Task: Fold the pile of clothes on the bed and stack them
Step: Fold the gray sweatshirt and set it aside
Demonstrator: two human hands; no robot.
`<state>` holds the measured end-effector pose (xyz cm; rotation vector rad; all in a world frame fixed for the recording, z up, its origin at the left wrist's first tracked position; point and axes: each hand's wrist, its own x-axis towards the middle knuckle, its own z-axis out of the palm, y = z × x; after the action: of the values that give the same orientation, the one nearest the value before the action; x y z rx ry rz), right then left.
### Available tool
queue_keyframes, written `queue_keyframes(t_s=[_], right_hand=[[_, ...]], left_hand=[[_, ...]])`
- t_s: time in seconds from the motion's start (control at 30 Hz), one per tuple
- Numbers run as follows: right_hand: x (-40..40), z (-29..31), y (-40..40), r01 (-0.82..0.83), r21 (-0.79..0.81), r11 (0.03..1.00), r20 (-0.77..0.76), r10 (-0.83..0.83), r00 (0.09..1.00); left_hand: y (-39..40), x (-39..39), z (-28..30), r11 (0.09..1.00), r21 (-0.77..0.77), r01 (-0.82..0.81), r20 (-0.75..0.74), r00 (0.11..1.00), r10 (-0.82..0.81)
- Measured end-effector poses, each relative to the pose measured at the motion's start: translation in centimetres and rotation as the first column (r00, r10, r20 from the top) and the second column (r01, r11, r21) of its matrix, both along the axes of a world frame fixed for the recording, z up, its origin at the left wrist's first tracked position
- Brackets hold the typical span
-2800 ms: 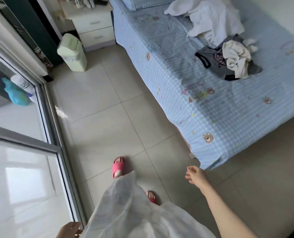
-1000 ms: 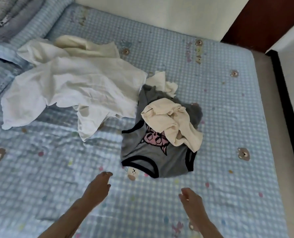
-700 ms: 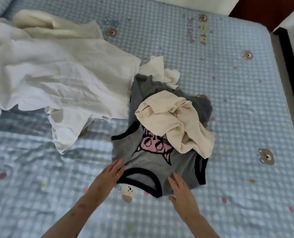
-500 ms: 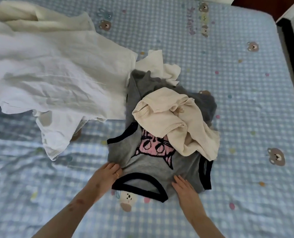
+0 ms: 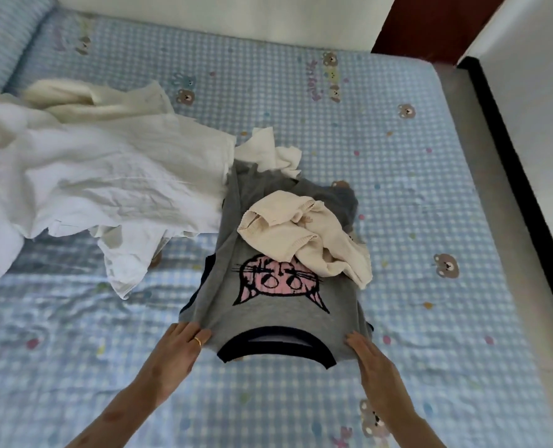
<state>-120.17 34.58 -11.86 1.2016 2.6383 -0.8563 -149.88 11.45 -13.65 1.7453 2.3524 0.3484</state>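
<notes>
Head view, centre frame: grey cat-print top (image 5: 278, 305) on the bed (image 5: 414, 195), shoulders pinched by left hand (image 5: 179, 347) and right hand (image 5: 370, 360); cream knit (image 5: 297, 240) lies on it. White garments (image 5: 107, 176) heaped upper left. Nothing folded or stacked yet, by appearance.

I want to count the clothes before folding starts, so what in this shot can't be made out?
- Head view: the far part of the grey cat top is hidden under the cream knit.
- The white garments run off the frame's left edge; how many pieces is unclear.
- Each grip on the top's shoulders: the left hand and right hand have fingertips partly tucked under fabric.
</notes>
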Motion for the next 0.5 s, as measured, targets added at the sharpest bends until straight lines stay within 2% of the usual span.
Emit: queue_keyframes(t_s=[0.13,0.2,0.3,0.33,0.4,0.47,0.5], right_hand=[[0.3,5.1,-2.8,0.058,0.16,0.985,-0.106,-0.041,0.993],[-0.1,7.2,-4.3,0.152,0.116,0.982,-0.206,-0.126,0.97],[-0.3,10.3,-6.2,0.281,-0.102,0.954,-0.363,-0.298,0.883],[-0.4,11.3,-6.7,0.292,-0.14,0.946,-0.426,-0.324,0.845],[-0.2,13.7,-7.7,0.299,-0.199,0.933,-0.511,-0.359,0.781],[0.4,16.0,-8.4,0.248,-0.291,0.924,-0.527,-0.371,0.764],[0.6,16.8,-8.8,0.2,-0.345,0.917,-0.52,-0.364,0.773]], left_hand=[[1.0,4.5,7.2,0.994,0.074,0.078,0.048,0.996,-0.081],[1.5,7.1,10.5,0.991,0.073,0.111,0.119,0.986,-0.119],[1.7,10.8,14.6,0.985,0.128,0.117,0.309,0.939,-0.152],[1.8,11.9,15.7,0.988,0.144,0.065,0.419,0.9,-0.12],[2.1,14.2,18.4,0.992,0.08,-0.102,0.66,0.751,0.024],[2.8,16.1,20.4,0.984,-0.015,-0.178,0.778,0.617,0.123],[3.2,16.9,21.0,0.986,-0.034,-0.164,0.794,0.594,0.126]])
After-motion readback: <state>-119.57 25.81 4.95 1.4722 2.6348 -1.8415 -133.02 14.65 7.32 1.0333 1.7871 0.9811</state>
